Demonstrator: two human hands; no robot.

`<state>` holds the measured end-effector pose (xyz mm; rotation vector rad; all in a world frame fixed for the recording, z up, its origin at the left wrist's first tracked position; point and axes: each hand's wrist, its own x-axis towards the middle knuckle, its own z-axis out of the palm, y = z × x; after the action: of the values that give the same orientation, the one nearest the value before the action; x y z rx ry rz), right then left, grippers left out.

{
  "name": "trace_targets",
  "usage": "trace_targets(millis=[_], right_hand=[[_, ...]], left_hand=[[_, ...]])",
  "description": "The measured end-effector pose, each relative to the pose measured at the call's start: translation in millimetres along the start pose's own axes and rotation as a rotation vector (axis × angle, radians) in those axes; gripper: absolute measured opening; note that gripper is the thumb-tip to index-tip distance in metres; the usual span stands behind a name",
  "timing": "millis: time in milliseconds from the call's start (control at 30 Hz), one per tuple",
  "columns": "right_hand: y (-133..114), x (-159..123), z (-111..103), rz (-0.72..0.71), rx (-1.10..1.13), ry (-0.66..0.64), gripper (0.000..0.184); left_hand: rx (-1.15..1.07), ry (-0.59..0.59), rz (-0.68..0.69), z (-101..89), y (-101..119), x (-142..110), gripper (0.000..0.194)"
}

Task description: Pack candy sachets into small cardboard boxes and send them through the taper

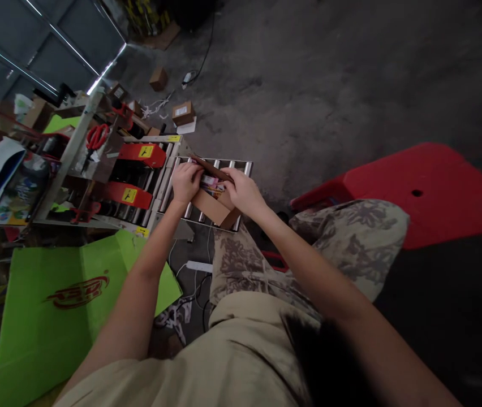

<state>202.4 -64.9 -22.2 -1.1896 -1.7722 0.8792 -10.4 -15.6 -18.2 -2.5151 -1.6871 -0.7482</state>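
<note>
A small open cardboard box point(211, 207) rests on the metal rollers point(232, 164) at the end of a conveyor. Its near flap hangs outward, and colourful packaged items point(210, 181) show inside. My left hand point(186, 181) has its fingers curled at the box's left edge, by the far flap. At the opposite end, my right hand point(244, 193) pinches the right end of that raised flap. The fingertips of both hands are partly hidden by the box and the flap.
Left of the rollers stands a carton-sealing machine with red guards point(128, 195) and red-handled scissors point(97, 137). A green cardboard sheet point(50, 316) leans nearby. A red plastic stool point(427, 192) is at the right. Small boxes point(183, 113) and cables lie on the floor.
</note>
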Motion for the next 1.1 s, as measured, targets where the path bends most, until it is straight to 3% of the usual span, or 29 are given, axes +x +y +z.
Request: trace_targets(millis=[100, 200, 267, 667, 933, 1033, 1100], right_hand=[[0, 0, 0, -0.006, -0.017, 0.007, 0.034], [-1, 0, -1, 0.002, -0.044, -0.008, 0.034], [-1, 0, -2, 0.004, -0.055, -0.016, 0.033], [-3, -3, -4, 0.001, -0.049, -0.001, 0.034], [-3, -3, -7, 0.019, -0.043, -0.022, 0.037], [-4, -2, -8, 0.031, -0.037, -0.020, 0.037], [-4, -2, -8, 0.033, -0.032, -0.024, 0.036]], left_hand=[[-0.075, 0.013, 0.005, -0.5, 1, -2, 0.016], [-0.112, 0.136, -0.118, 2.8, 0, -4, 0.015], [-0.116, 0.154, -0.168, 4.6, 0, -4, 0.018], [-0.122, -0.107, 0.060, -7.3, 0, -12, 0.026], [-0.118, -0.356, 0.179, -5.3, -1, 5, 0.029], [-0.131, -0.336, 0.151, -3.2, 1, 0, 0.025], [-0.155, -0.196, 0.060, -2.0, 3, -8, 0.024]])
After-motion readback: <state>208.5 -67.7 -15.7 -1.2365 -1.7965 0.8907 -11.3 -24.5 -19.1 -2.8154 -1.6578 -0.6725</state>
